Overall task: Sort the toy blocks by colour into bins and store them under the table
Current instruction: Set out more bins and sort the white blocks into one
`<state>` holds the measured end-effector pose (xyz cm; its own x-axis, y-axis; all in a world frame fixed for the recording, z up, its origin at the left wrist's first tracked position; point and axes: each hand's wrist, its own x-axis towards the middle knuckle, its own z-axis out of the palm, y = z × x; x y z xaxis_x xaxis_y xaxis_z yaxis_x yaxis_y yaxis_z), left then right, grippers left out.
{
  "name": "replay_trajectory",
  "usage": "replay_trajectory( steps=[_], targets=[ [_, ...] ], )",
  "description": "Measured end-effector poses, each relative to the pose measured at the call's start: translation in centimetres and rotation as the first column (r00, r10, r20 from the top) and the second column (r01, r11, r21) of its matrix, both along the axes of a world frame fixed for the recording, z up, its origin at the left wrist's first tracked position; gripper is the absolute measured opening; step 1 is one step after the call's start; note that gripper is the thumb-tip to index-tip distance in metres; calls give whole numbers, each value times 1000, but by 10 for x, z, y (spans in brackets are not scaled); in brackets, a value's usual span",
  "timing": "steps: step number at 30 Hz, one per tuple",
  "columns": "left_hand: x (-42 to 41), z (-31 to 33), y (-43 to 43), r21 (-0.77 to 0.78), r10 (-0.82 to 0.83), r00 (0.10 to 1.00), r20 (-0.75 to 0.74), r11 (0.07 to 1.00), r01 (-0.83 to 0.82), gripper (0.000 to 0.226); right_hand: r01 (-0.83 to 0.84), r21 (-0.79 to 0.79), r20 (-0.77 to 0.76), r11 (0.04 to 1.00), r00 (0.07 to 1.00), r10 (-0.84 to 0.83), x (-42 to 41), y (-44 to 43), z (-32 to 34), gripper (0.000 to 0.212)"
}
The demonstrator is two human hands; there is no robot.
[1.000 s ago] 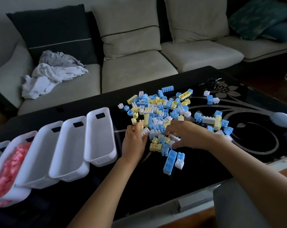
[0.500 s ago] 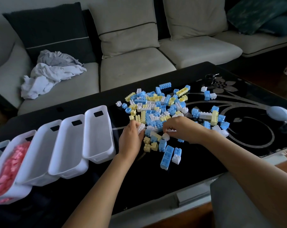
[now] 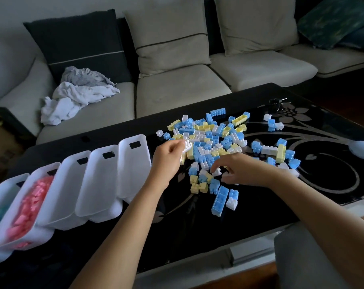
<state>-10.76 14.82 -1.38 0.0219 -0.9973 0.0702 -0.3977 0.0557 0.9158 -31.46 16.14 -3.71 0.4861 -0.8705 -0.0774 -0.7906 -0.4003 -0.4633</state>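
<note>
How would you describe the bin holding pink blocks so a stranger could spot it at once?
Find the black glass table in front of the beige sofa; a row of white bins lines its left end. The second bin from the left edge of the view is the one. It is heaped with pink blocks, while the three bins to its right look empty.

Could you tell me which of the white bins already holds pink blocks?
The second bin from the row's left end: it alone holds pink blocks, while the three bins right of it look empty.
</note>
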Motion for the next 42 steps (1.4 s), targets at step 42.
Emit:
replay_trajectory(
  steps=[42],
  targets=[
    [213,34,51,-36,553,832,42,833,-552,29,-469,711,699,524,556,-451,274,-38,93,22]
  ],
)
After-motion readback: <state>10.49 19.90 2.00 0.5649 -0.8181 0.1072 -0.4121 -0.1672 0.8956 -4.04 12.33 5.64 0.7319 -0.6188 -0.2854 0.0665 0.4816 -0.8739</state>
